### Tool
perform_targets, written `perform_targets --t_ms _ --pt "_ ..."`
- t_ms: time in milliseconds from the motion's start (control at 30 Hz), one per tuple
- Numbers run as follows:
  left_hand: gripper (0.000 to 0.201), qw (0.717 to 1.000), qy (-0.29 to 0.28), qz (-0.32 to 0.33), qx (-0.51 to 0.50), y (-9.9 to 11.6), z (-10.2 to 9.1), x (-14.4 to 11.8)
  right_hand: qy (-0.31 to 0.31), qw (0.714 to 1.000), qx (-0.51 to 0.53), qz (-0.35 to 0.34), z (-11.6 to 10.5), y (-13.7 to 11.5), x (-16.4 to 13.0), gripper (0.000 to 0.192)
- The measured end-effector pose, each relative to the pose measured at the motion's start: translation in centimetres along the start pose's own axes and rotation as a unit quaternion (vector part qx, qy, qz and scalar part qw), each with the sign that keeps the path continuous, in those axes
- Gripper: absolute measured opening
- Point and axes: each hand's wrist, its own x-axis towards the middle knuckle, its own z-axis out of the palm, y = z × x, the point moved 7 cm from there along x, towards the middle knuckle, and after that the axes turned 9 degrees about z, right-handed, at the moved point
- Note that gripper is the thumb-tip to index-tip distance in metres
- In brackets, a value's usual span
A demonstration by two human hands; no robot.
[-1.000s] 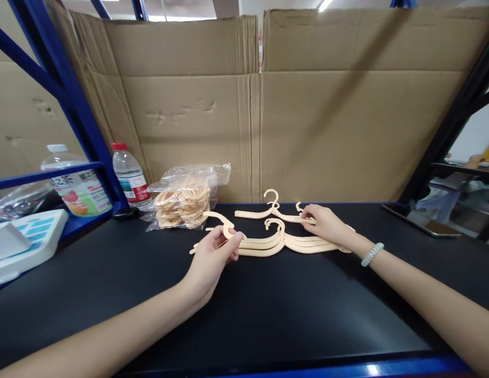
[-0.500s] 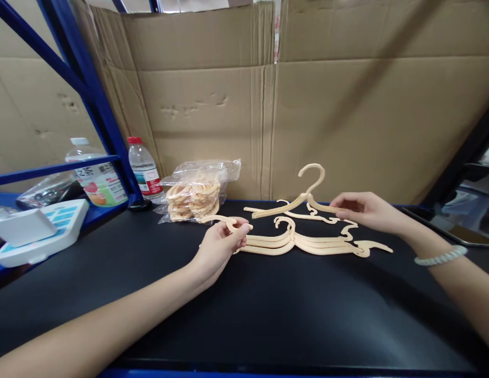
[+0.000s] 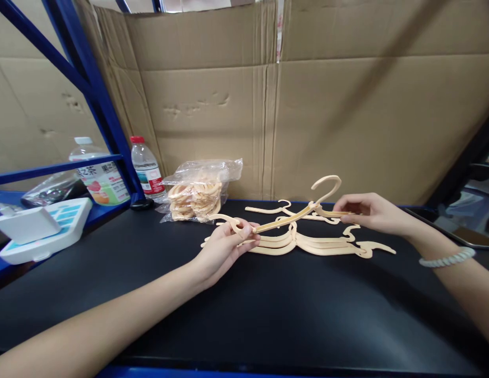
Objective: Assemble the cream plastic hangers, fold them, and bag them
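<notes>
Hanger spanning both our hands
Our left hand [image 3: 224,249] and right hand [image 3: 370,212] each pinch an end of the hanger [image 3: 295,215], lengthwise between them above the stack [image 3: 307,244].

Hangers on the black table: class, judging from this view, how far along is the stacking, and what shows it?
Done: a stack of cream hangers lies nested on the black table. In hand: the right hand holds a raised hanger above the stack, while the left hand pinches its other end together with a small hook piece. Left: one loose hanger behind the stack and a bag of rings.
</notes>
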Motion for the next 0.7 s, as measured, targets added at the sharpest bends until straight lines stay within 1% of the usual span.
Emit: perform_targets --t_ms 133,367,533,700 --pt "0.014 1.0 0.004 -0.007 -0.013 0.05 -0.01 -0.1 0.0 1.0 0.001 0.001 0.06 -0.11 -0.11 0.037" --pt "0.011 0.999 0.018 -0.019 -0.026 -0.22 -0.37 -0.14 0.018 1.0 -0.002 -0.011 0.06 -0.56 -0.02 0.039" --pt "0.013 0.999 0.018 -0.028 -0.021 -0.27 -0.25 -0.23 0.022 0.999 -0.012 -0.021 0.11 -0.75 -0.09 0.035" --pt "0.017 0.999 0.036 -0.029 -0.014 -0.3 -0.45 -0.22 0.019 0.999 -0.018 -0.024 0.22 -1.01 -0.15 0.035"
